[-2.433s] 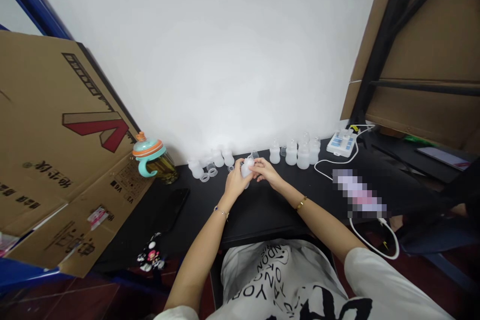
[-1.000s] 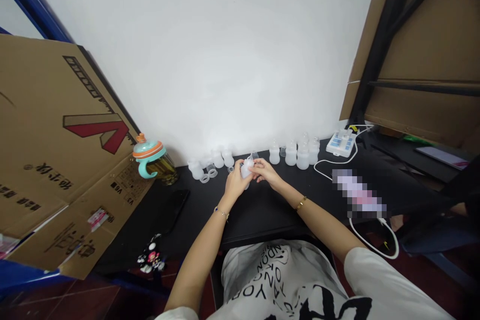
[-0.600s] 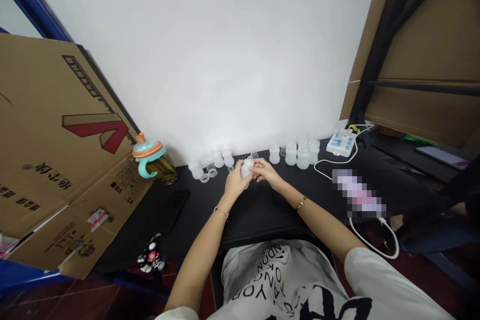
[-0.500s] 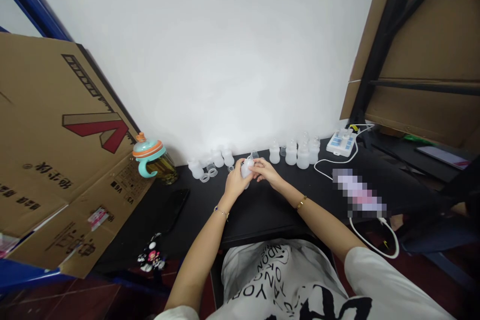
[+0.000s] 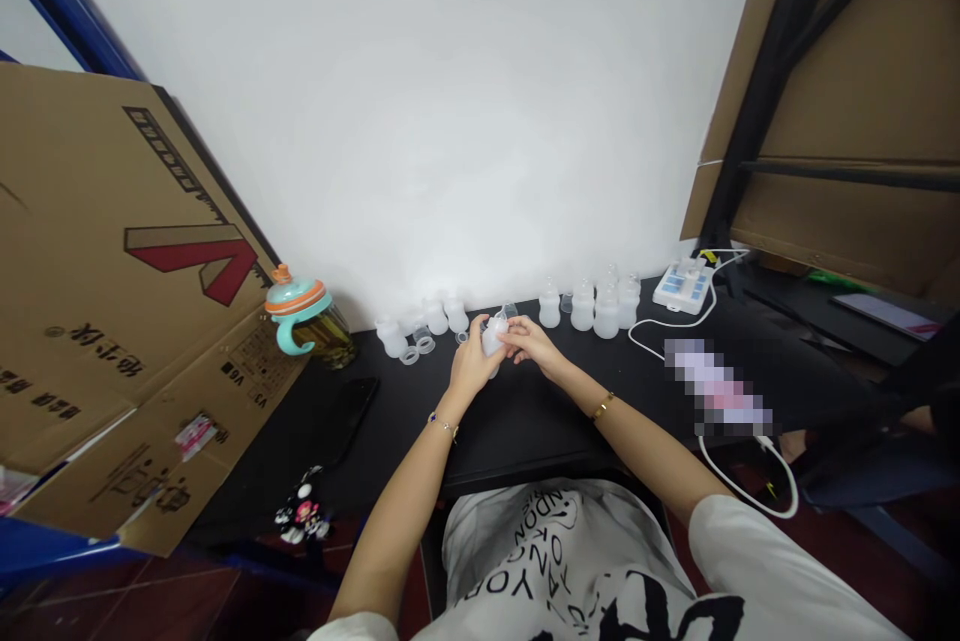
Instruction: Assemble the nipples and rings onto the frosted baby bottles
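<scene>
A small frosted-white baby bottle is held above the front of the black table. My left hand wraps its fingers round the bottle's side. From the right, my right hand pinches at its upper part with thumb and fingertips; the fingers partly hide what they grip there. Just behind the hands lies a clear cap. To the left are white bottle bodies with clear rings among them. Several bottles with nipples on top stand upright to the right, along the wall.
A teal-and-orange lidded jug stands at the left beside a cardboard sheet. Nearer lies a dark phone with a character charm. At the right are a white power strip, a white cable and a pixelated item.
</scene>
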`<control>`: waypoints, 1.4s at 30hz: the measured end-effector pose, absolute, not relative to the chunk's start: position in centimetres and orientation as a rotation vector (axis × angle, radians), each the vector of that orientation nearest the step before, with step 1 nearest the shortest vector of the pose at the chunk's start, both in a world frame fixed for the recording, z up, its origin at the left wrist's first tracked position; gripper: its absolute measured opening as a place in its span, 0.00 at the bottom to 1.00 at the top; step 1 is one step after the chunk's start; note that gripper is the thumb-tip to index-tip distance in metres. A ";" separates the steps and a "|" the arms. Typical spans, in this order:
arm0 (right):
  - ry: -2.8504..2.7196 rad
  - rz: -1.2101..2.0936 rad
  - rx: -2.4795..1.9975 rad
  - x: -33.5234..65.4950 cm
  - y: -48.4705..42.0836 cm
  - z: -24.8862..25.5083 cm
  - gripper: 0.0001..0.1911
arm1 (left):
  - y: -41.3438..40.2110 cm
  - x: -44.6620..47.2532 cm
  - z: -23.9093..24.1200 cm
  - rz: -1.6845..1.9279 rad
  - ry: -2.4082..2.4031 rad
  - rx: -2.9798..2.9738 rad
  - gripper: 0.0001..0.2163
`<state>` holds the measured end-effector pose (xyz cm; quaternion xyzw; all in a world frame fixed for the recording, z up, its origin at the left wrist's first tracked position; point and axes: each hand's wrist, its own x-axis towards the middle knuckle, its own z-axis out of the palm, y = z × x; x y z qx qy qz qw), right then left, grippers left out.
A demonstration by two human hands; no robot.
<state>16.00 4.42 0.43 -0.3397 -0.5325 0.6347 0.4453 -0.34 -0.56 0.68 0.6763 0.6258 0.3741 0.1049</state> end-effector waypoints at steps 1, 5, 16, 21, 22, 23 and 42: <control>-1.319 1.571 -0.840 16.0 4.4 0.5 0.25 | -0.6 -0.3 0.7 1.107 1.839 1.994 0.31; -1.316 1.574 -0.831 16.0 4.3 0.5 0.26 | -0.6 -0.4 0.7 1.114 1.838 2.006 0.30; -1.304 1.585 -0.841 16.0 4.3 0.5 0.25 | -0.5 -0.5 0.6 1.104 1.825 2.033 0.28; -1.310 1.583 -0.846 16.0 4.4 0.4 0.23 | -0.5 -0.4 0.7 1.082 1.842 2.031 0.28; -1.312 1.581 -0.847 16.0 4.4 0.3 0.23 | -0.5 -0.4 0.7 1.077 1.846 2.034 0.28; -1.316 1.580 -0.846 16.0 4.4 0.3 0.23 | -0.5 -0.4 0.7 1.074 1.849 2.036 0.28; -1.312 1.575 -0.852 15.8 4.5 0.4 0.23 | -0.6 -0.5 0.7 1.100 1.835 2.025 0.28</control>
